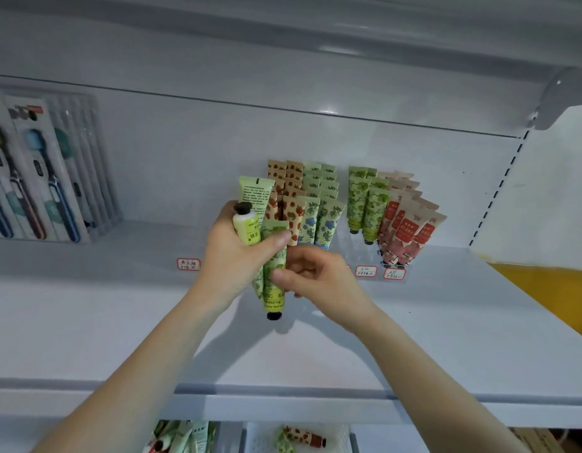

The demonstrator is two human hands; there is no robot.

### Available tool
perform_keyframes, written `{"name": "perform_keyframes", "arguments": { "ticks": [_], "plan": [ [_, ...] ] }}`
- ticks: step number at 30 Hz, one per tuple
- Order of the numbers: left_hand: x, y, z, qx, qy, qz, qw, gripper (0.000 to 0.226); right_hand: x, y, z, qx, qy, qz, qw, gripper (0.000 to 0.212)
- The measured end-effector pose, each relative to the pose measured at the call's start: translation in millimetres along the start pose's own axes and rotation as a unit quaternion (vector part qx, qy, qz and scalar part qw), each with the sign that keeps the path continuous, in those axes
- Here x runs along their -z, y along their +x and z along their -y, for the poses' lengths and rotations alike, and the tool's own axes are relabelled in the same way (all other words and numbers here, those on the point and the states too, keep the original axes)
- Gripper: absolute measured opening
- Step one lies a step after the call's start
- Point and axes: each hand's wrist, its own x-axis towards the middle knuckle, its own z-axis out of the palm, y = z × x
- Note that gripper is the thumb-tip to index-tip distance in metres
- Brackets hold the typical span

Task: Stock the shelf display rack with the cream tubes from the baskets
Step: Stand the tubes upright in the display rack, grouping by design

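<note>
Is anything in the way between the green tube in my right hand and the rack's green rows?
Nothing visible. The right hand pinches the green tube; only bare shelf lies between it and the green rows, with the blue-flower tubes standing left of them.

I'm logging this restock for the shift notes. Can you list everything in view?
shelf: one, white, across the view
toothbrush packs: several, clear with coloured brushes, shelf left
rack tubes: many, in brown, green and pink rows, shelf back
price labels: at least three, red-edged, on the shelf
basket tubes: several, mixed colours, below the shelf
held tubes: about three, green, in left hand
low tube: one, green, black cap down, between both hands
left hand: grips held tubes
right hand: pinches low tube
</note>
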Motion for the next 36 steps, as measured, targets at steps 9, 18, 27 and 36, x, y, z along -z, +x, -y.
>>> {"name": "perform_keyframes", "arguments": {
  "ticks": [9, 18, 27, 36],
  "plan": [
    [-2.5, 2.8, 10.9, 0.090, -0.078, 0.008, 0.993, 0.019, 51.4, -5.3, -15.4, -0.077, -0.165, -0.162, 0.970, 0.017],
    [-14.8, 0.5, 10.4, 0.176, -0.125, 0.074, 0.974, 0.014, 106.5, 25.8, 1.7, -0.098, -0.234, -0.243, 0.936, 0.022],
    [-5.6, 5.0, 14.4, 0.225, -0.163, 0.114, 0.954, 0.036, 102.3, 28.1, 1.2, -0.120, -0.135, -0.196, 0.964, 0.014],
    [-13.9, 8.9, 16.7, 0.226, -0.169, 0.104, 0.954, 0.045, 113.0, 33.9, -7.0, -0.075, -0.278, -0.247, 0.925, 0.020]
  ]
}}
